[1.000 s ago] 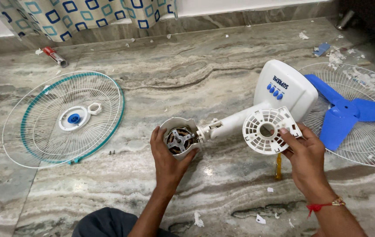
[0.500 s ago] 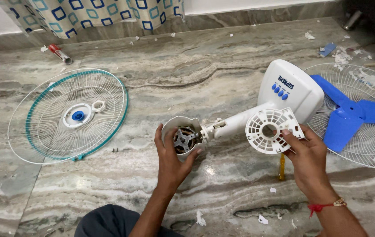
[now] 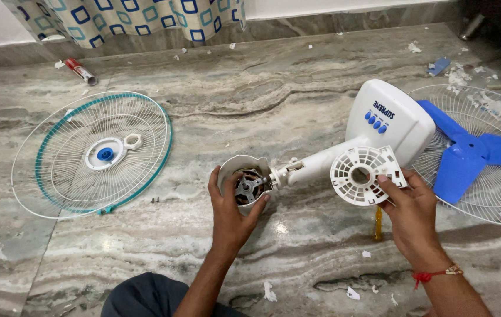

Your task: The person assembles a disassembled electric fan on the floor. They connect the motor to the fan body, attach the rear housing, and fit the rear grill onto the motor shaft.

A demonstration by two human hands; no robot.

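Note:
A white table fan lies taken apart on the marble floor. My left hand grips the open motor housing, where the bare motor and its shaft show. A white neck joins it to the fan base with blue buttons. My right hand holds a round white slotted motor cover upright, just right of the neck.
A white front grill with a teal rim lies at the left, a small white ring on it. The rear grill with the blue blade lies at the right. A yellow-handled screwdriver, two small screws, paper scraps and a patterned curtain are around.
Hardly anything differs: the view has shifted slightly, and both hands keep their hold on the housing and the cover.

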